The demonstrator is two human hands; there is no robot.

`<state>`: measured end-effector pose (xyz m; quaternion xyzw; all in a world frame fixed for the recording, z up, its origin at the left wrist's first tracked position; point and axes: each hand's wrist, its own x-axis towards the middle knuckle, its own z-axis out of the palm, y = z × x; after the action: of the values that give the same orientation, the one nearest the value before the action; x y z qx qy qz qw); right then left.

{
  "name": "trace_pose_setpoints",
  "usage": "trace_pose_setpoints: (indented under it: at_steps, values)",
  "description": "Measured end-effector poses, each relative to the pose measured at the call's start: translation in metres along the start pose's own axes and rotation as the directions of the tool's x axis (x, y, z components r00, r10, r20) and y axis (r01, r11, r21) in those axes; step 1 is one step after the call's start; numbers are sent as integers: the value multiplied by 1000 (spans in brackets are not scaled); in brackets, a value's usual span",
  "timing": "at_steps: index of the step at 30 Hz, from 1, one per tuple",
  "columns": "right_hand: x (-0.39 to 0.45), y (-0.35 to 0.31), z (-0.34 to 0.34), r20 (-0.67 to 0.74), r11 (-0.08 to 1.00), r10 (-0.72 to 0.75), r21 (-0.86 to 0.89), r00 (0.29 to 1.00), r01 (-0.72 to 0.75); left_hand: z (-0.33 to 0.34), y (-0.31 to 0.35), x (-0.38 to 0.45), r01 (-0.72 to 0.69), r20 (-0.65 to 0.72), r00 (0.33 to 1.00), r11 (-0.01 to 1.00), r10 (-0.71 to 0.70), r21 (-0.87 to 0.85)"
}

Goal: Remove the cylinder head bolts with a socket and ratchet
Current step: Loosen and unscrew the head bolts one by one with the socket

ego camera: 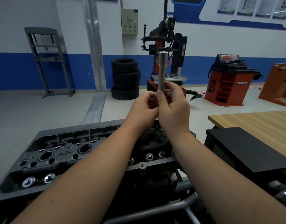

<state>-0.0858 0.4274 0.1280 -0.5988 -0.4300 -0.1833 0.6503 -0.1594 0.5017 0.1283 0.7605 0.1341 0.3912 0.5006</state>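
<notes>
A long silver socket [162,70] stands upright in the air above the engine, its wider open end on top. My right hand [173,107] grips its lower end between thumb and fingers. My left hand [144,105] is curled beside it, fingers touching the socket's base, which is hidden between both hands. Below my forearms lies the dark cylinder head [61,156] with round bores and shiny valve caps. No ratchet handle shows.
A black stool or box [246,146] and a wooden table [258,122] stand to the right of the engine. Metal stand tubes [171,206] cross the bottom. Farther off are stacked tyres [125,79], a tyre changer and a red wheel balancer [228,81].
</notes>
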Motion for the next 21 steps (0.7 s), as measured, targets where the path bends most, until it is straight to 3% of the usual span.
trace_pose_setpoints:
  at_steps: [4,10,15,21]
  values:
    - [1,2,0,43,996,75,54,996,-77,2,5,-3,-16,75,997,997,21,-75]
    - [1,6,0,-39,999,-37,-30,999,36,-1,-1,2,-53,-67,996,999,53,11]
    - [1,7,2,22,998,53,40,998,-53,3,4,-1,8,43,999,995,-4,-102]
    - [1,10,5,4,991,120,66,993,-120,1,5,-2,-98,-3,995,995,98,15]
